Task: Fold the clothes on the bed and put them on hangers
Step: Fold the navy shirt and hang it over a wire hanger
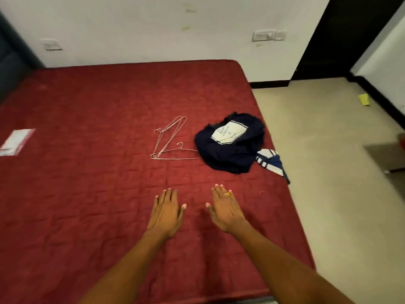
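The red bed (87,194) lies bare beneath your left hand (167,210) and right hand (225,209), fingers flat, holding nothing, likely clearing folding space; clothes (232,143) and hangers (169,139) wait beyond your fingertips.

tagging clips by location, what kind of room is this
Most likely a bedroom in a home. A large bed with a red quilted cover fills the view, wire hangers and a heap of dark clothes lie on it, and plain white walls carry switch plates.
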Tool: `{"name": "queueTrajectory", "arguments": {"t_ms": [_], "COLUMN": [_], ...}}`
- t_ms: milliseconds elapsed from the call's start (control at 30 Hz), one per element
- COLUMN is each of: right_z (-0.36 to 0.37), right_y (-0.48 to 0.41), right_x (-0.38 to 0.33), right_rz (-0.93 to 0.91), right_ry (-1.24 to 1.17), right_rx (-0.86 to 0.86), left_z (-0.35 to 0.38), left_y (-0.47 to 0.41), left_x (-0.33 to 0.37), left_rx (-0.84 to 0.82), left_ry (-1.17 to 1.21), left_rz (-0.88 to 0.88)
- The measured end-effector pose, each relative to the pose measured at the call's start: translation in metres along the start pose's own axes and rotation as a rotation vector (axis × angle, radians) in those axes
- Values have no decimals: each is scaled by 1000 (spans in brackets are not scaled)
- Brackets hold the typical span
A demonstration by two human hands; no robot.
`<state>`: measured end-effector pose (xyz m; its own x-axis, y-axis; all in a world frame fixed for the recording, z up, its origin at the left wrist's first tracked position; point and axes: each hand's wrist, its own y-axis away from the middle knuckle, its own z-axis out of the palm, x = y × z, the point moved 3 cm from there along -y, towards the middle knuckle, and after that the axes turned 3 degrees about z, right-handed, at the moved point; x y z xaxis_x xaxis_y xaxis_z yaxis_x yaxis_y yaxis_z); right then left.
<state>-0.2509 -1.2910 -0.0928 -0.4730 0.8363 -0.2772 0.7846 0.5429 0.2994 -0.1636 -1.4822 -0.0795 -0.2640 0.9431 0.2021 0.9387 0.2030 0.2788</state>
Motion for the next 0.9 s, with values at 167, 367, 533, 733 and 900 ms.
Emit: {"name": "queueTrajectory", "arguments": {"t_ms": [167,367,533,733,900], "right_z": [-20,-4,30,84,147], "right_y": [-19,-46,-113,-238,-314], "right_x": [83,137,188,259,311], "right_rz": [127,229,317,745,955], "right_ry": [-33,-74,-126,-677,-994], "right_rx": [6,-60,-105,119,64], "left_z": [10,49,120,235,290], "left_y": [-59,-139,-228,-312,-306], "left_x": [78,112,121,100,91], "left_rx": [-80,-212,-318,-674,-707], "left_ry": [13,67,159,178,162], "left_rz": [136,165,142,3,-9]}}
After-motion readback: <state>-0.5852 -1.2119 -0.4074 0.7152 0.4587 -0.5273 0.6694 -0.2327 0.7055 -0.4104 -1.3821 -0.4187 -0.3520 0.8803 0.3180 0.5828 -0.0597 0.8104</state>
